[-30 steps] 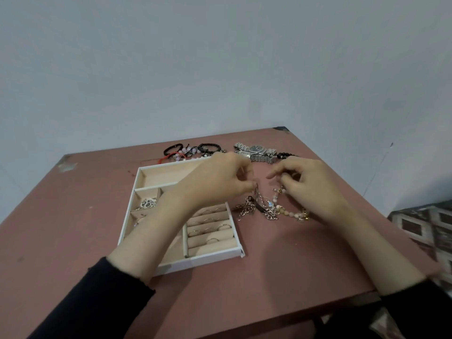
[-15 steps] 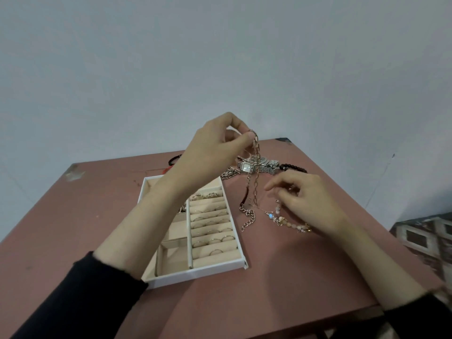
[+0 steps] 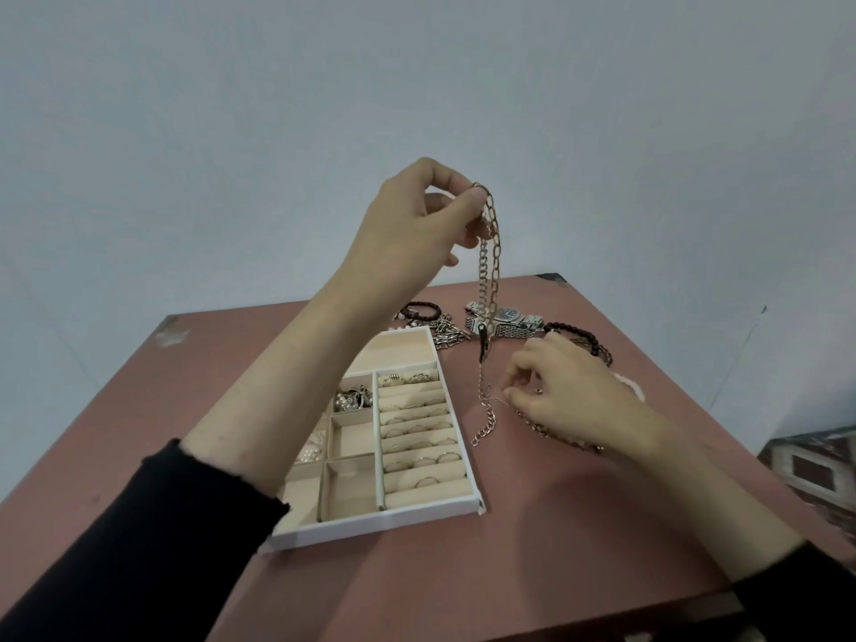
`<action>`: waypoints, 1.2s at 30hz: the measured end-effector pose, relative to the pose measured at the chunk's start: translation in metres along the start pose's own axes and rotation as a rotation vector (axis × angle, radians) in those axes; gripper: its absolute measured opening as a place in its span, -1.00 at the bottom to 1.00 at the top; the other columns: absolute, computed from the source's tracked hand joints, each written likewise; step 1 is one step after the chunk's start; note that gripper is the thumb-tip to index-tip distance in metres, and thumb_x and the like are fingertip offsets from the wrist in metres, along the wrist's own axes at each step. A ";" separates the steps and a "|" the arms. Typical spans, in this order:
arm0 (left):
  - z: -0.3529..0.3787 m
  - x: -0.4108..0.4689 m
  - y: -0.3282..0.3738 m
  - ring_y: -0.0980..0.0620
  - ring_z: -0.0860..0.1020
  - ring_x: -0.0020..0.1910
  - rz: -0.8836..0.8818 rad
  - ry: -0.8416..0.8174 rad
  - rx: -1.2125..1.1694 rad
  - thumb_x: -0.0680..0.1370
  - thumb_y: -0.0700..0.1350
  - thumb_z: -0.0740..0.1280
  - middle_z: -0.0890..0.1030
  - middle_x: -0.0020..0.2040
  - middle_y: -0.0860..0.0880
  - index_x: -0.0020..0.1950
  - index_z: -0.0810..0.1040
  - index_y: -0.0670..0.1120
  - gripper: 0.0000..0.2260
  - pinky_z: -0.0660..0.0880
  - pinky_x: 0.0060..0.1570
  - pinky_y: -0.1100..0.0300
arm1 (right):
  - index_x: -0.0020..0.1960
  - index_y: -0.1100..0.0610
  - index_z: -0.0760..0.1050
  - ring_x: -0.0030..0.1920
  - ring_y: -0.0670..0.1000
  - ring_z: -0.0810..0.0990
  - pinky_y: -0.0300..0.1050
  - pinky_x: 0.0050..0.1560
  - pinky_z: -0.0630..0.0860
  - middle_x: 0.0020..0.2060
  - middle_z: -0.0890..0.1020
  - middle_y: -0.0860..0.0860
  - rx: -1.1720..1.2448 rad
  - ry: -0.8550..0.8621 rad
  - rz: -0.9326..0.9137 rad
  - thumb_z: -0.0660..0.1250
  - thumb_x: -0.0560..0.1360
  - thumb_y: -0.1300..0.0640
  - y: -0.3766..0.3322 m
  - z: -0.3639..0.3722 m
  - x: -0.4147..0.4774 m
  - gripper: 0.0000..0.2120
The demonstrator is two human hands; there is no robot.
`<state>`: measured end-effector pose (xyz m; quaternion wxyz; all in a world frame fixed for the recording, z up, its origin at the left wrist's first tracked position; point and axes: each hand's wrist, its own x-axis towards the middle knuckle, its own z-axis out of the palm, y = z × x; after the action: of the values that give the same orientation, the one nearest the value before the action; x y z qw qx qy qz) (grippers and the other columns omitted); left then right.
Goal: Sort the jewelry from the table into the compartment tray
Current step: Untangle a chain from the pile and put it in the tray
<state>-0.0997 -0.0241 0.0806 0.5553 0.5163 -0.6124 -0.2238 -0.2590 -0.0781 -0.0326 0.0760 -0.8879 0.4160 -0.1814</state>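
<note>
The link chain (image 3: 494, 252) is pinched at its top by the raised left hand (image 3: 407, 229) and hung just right of the compartment tray (image 3: 370, 526), while a finer chain (image 3: 532, 426) on the table (image 3: 532, 539) is pinched by the right hand (image 3: 574, 396).

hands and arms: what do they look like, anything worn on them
Two bare hands, left hand and right hand, no gloves, rings or watch visible. Each arm has a black long sleeve, left sleeve and right sleeve, the left cuff edge slightly wavy.
</note>
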 end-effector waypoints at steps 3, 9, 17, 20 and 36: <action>-0.003 0.002 0.006 0.12 0.56 -0.29 0.014 0.006 -0.011 0.56 -0.13 0.27 0.63 -0.26 0.01 -0.12 0.45 -0.06 -0.93 0.50 -0.25 0.23 | -0.09 -0.03 0.59 -0.07 -0.12 0.36 -0.21 0.00 0.36 -0.21 0.50 -0.17 0.088 -0.025 0.004 0.28 0.46 0.13 -0.005 -0.001 0.001 -0.87; -0.009 0.005 0.013 0.13 0.57 -0.29 0.016 -0.003 -0.037 0.57 -0.13 0.26 0.64 -0.26 0.03 -0.10 0.45 -0.06 -0.94 0.50 -0.26 0.26 | 0.16 -0.09 0.49 0.03 -0.09 0.37 -0.17 0.11 0.37 -0.13 0.49 -0.14 0.075 -0.143 0.012 0.29 0.44 0.11 -0.005 0.000 0.003 -0.70; -0.012 0.006 0.016 0.09 0.57 -0.26 -0.008 -0.028 -0.084 0.57 -0.12 0.26 0.65 -0.26 0.03 -0.03 0.45 -0.10 -0.94 0.50 -0.27 0.26 | 0.03 0.01 0.60 -0.36 -0.09 0.47 -0.25 -0.32 0.41 -0.25 0.60 0.01 0.925 -0.178 0.102 0.42 0.45 0.12 -0.022 -0.008 0.006 -0.84; -0.013 0.005 0.013 0.10 0.58 -0.27 -0.025 -0.025 -0.096 0.57 -0.12 0.26 0.65 -0.26 0.03 -0.02 0.45 -0.11 -0.93 0.50 -0.25 0.24 | -0.14 0.22 0.60 -0.49 -0.08 0.47 -0.26 -0.48 0.40 -0.36 0.61 0.06 1.040 -0.151 0.162 0.36 0.48 0.26 -0.020 -0.002 0.008 -0.94; -0.016 0.000 0.003 0.10 0.57 -0.28 -0.049 -0.037 -0.092 0.57 -0.12 0.27 0.65 -0.26 0.02 -0.03 0.45 -0.09 -0.94 0.49 -0.29 0.28 | -0.13 0.10 0.64 -0.28 -0.21 0.45 -0.38 -0.26 0.30 -0.33 0.48 -0.17 0.119 -0.185 -0.108 0.42 0.42 0.12 -0.016 0.010 0.024 -0.93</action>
<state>-0.0860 -0.0179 0.0881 0.5616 0.5007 -0.5986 -0.2749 -0.2293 -0.0867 -0.0313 0.1567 -0.9158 0.3472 -0.1271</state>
